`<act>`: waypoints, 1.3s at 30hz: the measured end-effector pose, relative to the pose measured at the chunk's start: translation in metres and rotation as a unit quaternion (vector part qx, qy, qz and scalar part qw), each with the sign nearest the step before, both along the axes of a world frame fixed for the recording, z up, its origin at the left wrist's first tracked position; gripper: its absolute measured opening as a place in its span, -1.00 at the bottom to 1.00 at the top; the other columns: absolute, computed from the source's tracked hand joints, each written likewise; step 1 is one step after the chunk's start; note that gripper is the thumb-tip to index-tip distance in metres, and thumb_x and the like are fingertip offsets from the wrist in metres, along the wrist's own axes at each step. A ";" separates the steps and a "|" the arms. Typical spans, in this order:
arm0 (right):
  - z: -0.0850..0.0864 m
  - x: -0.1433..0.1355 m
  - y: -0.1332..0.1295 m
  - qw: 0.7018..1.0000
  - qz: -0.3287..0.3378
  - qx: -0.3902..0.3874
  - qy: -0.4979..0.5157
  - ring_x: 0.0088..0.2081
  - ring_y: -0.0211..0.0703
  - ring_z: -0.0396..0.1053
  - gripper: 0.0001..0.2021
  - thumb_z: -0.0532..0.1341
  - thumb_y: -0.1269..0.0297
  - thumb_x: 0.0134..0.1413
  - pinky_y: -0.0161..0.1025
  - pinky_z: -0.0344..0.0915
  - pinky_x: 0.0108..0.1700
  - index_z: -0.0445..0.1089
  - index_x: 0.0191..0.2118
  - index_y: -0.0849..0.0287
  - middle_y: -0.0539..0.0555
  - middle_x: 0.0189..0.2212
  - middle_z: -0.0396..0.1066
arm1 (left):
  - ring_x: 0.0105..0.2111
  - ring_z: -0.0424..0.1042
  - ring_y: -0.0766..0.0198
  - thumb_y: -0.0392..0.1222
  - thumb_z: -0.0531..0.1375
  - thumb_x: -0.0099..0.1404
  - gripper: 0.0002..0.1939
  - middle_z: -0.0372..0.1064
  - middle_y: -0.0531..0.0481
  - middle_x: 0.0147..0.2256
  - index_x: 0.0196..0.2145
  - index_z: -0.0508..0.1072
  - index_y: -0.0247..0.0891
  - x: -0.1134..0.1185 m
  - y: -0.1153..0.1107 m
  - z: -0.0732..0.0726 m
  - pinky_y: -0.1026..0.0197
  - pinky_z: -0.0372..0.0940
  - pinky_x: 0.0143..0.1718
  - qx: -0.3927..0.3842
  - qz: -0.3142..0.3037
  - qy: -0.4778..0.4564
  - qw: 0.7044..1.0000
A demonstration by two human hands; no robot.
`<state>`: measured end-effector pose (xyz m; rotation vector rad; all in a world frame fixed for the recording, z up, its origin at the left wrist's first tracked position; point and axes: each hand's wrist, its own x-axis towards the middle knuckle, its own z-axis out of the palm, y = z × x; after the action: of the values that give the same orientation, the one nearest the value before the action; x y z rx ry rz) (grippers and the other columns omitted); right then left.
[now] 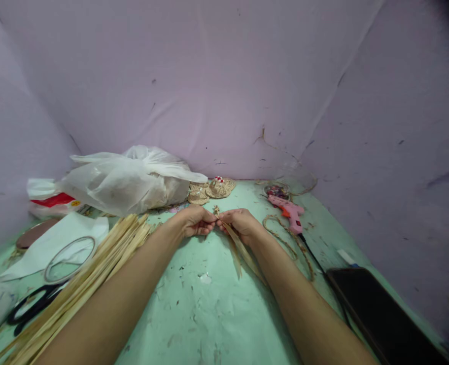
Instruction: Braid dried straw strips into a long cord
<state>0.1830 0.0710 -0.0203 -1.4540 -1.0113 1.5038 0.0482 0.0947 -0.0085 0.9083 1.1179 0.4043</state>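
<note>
My left hand (198,221) and my right hand (238,223) meet over the middle of the green tabletop, fingertips nearly touching. Both are closed in a pinch on a strip of dried plant fibre (243,249). Its loose ends trail from under my right hand toward me, beside the right forearm. A small knotted or braided end (216,209) of the fibre sticks up between the fingertips. Just beyond lie small woven straw pieces (220,188), one with red and white beads on top.
Left: a bundle of dried fibre strips (91,284), black scissors (34,306), a ring (70,259), white cloth (59,243) and a white plastic bag (129,180). Right: a pink glue gun (293,213), a braided cord (304,248), a bead container (278,191) and a dark phone-like slab (380,314). Walls enclose the table.
</note>
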 end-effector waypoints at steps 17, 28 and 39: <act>0.004 0.003 -0.002 0.999 0.014 -0.029 -0.005 -0.67 -0.38 0.22 -0.93 0.15 0.53 -0.24 -0.44 0.22 -0.62 0.38 -0.52 0.32 -0.01 -0.71 0.33 | -0.82 -0.14 0.56 -0.27 0.18 -0.08 -0.80 -0.08 0.21 -0.79 -0.67 0.17 -0.30 0.006 0.002 -0.011 0.41 -0.33 -0.78 0.072 0.001 0.068 0.995; 0.001 0.007 -0.001 0.998 0.045 -0.004 -0.049 -0.68 -0.43 0.16 -0.96 0.23 0.48 -0.32 -0.46 0.21 -0.58 0.37 -0.58 0.31 -0.06 -0.75 0.24 | -0.84 -0.18 0.53 -0.35 0.10 -0.09 -0.75 -0.14 0.20 -0.83 -0.71 0.03 -0.26 0.015 -0.004 0.000 0.37 -0.35 -0.76 0.067 0.049 0.124 0.989; 0.003 0.013 0.000 0.879 0.095 0.152 -0.443 -0.52 -0.27 0.28 -0.85 0.18 0.35 -0.35 -0.40 0.04 -0.56 0.47 -0.52 0.17 0.02 -0.62 0.38 | -0.83 -0.16 0.53 -0.35 0.10 -0.20 -0.87 -0.06 0.18 -0.83 -0.73 0.14 -0.29 0.020 -0.007 0.002 0.37 -0.30 -0.77 0.140 0.015 0.165 0.976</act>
<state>0.1962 0.0713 -0.0169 -1.8654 -1.8748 0.6828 0.0678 0.0872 -0.0070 1.2399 1.4024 0.4526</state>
